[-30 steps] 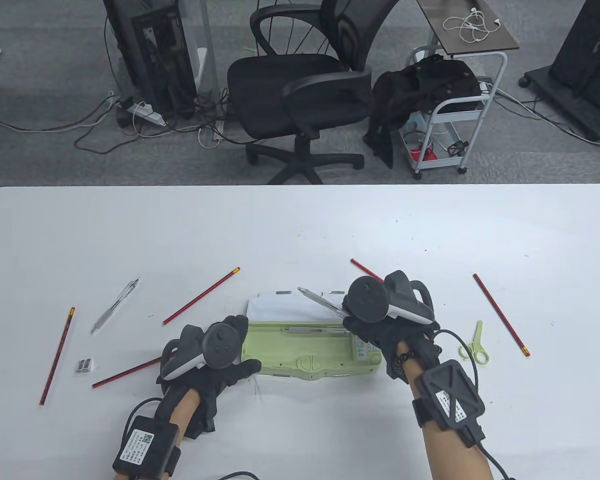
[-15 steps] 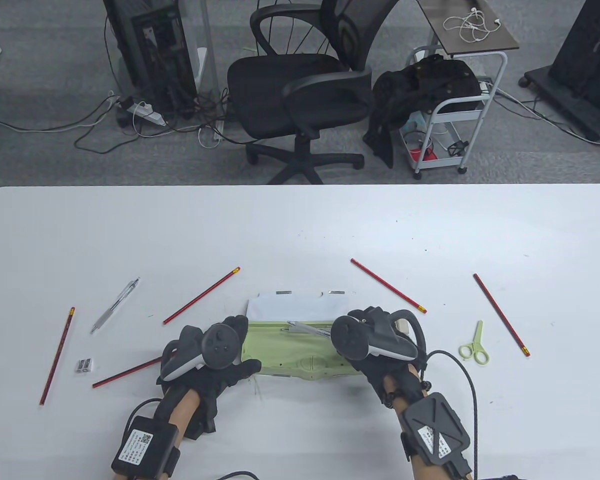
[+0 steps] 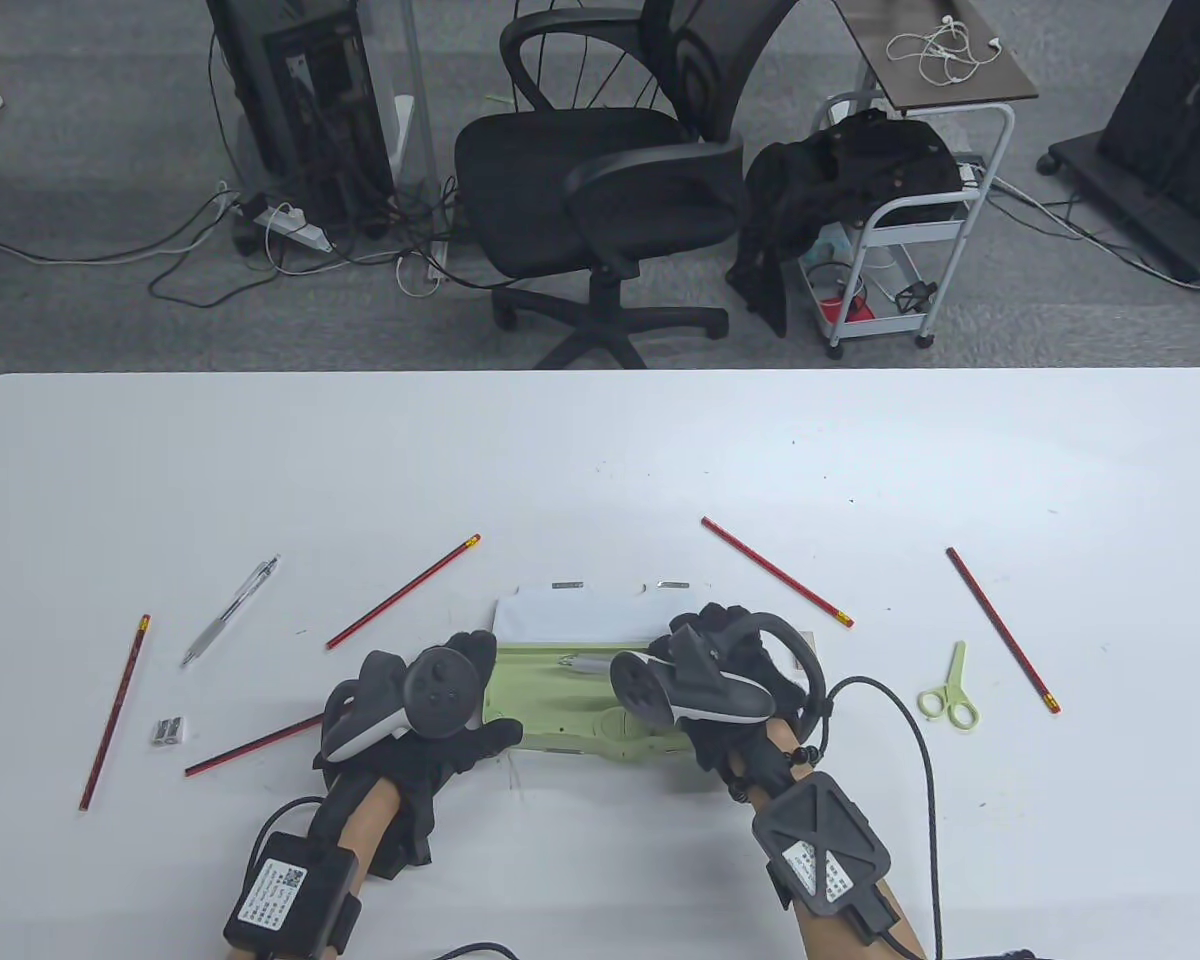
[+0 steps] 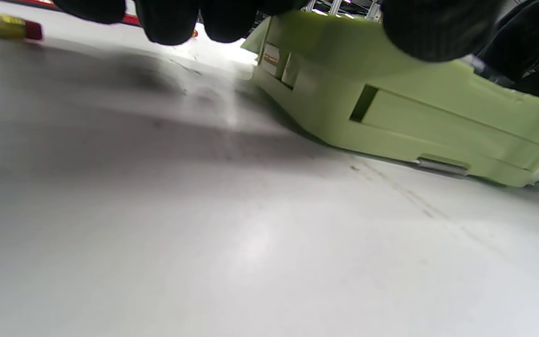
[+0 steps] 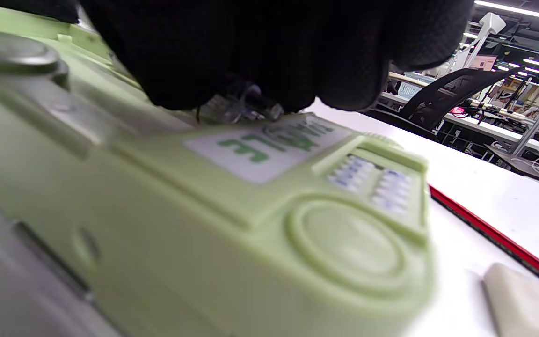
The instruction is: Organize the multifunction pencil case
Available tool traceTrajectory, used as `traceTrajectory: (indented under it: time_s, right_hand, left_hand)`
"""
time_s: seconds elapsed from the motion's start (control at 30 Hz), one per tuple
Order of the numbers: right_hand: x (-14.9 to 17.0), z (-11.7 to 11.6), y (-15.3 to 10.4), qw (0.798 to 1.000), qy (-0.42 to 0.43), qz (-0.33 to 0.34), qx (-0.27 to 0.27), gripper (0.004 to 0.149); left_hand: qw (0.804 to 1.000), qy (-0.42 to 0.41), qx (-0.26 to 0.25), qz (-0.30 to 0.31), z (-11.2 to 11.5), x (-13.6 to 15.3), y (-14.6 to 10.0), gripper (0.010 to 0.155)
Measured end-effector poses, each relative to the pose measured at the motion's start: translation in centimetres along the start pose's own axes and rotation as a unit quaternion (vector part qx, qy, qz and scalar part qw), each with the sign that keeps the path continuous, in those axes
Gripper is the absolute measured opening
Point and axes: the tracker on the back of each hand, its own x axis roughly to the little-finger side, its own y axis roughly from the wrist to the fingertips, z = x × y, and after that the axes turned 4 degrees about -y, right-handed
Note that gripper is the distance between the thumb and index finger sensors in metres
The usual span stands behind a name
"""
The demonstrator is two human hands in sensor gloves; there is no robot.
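Table view: the green case (image 3: 570,700) lies open near the middle of the table's (image 3: 600,450) near edge, its white lid (image 3: 580,612) tipped back toward the far edge; the left hand (image 3: 430,720) rests at the case's left end, fingers fairly straight along the end wall and thumb (image 3: 495,733) laid against the front corner, holding nothing; the right hand (image 3: 720,670) covers the case's right end, fingers curled down into the tray; a clear pen (image 3: 585,661) lies in the tray, its free end pointing left, its other end hidden under that hand; red pencils lie scattered, one (image 3: 403,592) left of the lid, one (image 3: 775,572) right of it, one (image 3: 1003,630) toward the right edge, one (image 3: 115,712) toward the left edge, one (image 3: 250,747) partly under the left hand; a second pen (image 3: 230,611) and a sharpener (image 3: 169,732) lie left; green scissors (image 3: 950,690) lie right.

Left wrist view: fingertips (image 4: 166,21) hang just above the table beside the case's (image 4: 391,112) end wall; the thumb (image 4: 438,28) presses the case's top edge.

Right wrist view: the fingers (image 5: 269,51) are bunched over the case (image 5: 204,210), pinching the pen's (image 5: 246,105) clear end against the labelled panel; a pencil (image 5: 498,238) and a pale eraser (image 5: 522,299) lie on the table beyond the case's right end.
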Motion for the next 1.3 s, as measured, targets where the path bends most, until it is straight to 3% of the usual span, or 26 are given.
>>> traceTrajectory:
  time_s: [0.33, 0.9, 1.3]
  right_hand:
    - [-0.5, 0.0, 0.1, 0.999, -0.011, 0.003, 0.035, 0.043]
    - [0.7, 0.1, -0.4, 0.999, 0.010, -0.010, 0.040, 0.043]
    - [6.3, 0.8, -3.9, 0.982, 0.145, -0.088, 0.080, 0.059]
  left_hand:
    - [1.000, 0.000, 0.000, 0.000, 0.0, 0.0, 0.0, 0.094]
    - [1.000, 0.001, 0.000, 0.000, 0.0, 0.0, 0.0, 0.094]
    - [1.000, -0.003, 0.002, -0.002, 0.0, 0.0, 0.0, 0.094]
